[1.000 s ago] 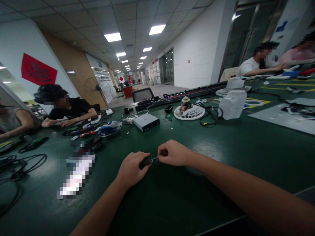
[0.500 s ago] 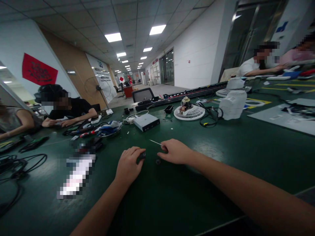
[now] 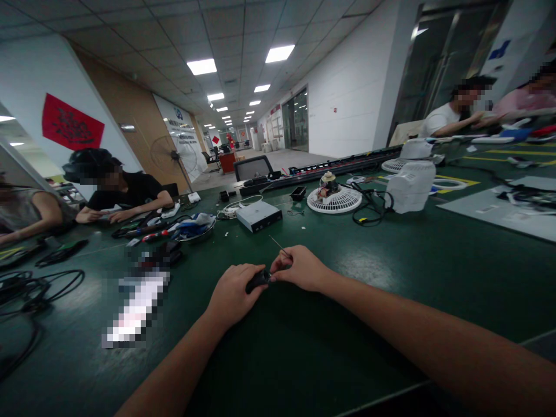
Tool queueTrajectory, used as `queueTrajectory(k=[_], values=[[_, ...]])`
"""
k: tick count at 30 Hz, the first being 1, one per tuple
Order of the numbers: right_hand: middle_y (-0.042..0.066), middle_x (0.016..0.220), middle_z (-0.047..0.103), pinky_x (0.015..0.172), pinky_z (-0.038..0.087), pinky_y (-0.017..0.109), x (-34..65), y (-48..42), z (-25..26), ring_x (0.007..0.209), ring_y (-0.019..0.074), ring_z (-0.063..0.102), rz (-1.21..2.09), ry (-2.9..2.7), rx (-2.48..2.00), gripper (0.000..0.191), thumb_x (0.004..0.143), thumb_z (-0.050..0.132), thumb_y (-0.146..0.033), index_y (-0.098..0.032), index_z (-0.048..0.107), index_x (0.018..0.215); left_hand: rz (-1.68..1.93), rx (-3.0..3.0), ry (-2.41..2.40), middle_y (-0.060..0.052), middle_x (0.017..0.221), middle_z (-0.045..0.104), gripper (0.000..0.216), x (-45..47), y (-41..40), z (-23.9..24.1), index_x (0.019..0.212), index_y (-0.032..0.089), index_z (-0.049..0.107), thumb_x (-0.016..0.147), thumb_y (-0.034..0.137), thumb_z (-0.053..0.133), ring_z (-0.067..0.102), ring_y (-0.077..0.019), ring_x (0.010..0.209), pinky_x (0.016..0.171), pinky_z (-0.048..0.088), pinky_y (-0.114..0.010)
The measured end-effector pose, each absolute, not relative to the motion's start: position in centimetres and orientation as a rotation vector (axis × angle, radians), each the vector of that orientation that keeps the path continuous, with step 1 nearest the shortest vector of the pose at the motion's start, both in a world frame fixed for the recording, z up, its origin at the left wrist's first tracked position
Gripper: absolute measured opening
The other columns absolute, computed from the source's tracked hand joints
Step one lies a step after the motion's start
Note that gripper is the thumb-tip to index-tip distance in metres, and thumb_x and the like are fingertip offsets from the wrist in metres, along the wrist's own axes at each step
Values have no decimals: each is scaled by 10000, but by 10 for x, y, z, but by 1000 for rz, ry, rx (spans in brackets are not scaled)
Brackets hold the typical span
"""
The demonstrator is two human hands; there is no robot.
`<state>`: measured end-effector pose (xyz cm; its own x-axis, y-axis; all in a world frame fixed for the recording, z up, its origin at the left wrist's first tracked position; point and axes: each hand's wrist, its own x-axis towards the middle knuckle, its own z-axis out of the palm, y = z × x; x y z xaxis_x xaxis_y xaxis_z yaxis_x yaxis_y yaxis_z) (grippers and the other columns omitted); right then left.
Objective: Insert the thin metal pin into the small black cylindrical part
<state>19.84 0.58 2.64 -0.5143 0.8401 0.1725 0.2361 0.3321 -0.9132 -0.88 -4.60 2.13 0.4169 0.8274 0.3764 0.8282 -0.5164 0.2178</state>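
My left hand point(image 3: 234, 294) grips the tube point(image 3: 256, 281); my right hand point(image 3: 302, 269), clutching a rod point(image 3: 278, 245), seemingly works at the tube's end, next needing steadiness.

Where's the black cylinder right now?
In the head view, the cylinder is below and slightly left of centre, in the left hand, one end close to the right hand.

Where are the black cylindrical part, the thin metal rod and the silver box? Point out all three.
Black cylindrical part point(image 3: 258, 281): head view, on its exposed side.
Thin metal rod point(image 3: 280, 247): head view, midway along its visible length.
Silver box point(image 3: 256, 214): head view, on its top face.
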Motion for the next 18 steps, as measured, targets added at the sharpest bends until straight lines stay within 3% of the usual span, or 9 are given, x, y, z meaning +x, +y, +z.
queueTrajectory(k=[4,11,18], values=[[15,741,700,718,514,327,195,6,22,811,203,688,1335,-1811,-771,418,625,734,-182,-218,320,588,-714,-2731,-1392,-69,1091,689,335,-6,-46,22,1183,203,598,862,291,638,619,-224,980,865,478,-383],[13,728,692,662,484,310,194,10,20,706,173,654,1207,-1819,-863,426,600,761,-249,-214,337,586,-762,-2732,-1342,-66,1109,690,328,-6,-43,20,1187,193,594,867,253,634,624,-212,994,881,481,-364],[18,745,695,681,487,309,196,12,20,735,178,661,1095,-1845,-761,457,663,725,-269,-223,275,593,-794,-2605,-1424,-75,1096,701,363,-4,-42,20,1200,179,592,853,271,650,640,-226,975,861,497,-380]])
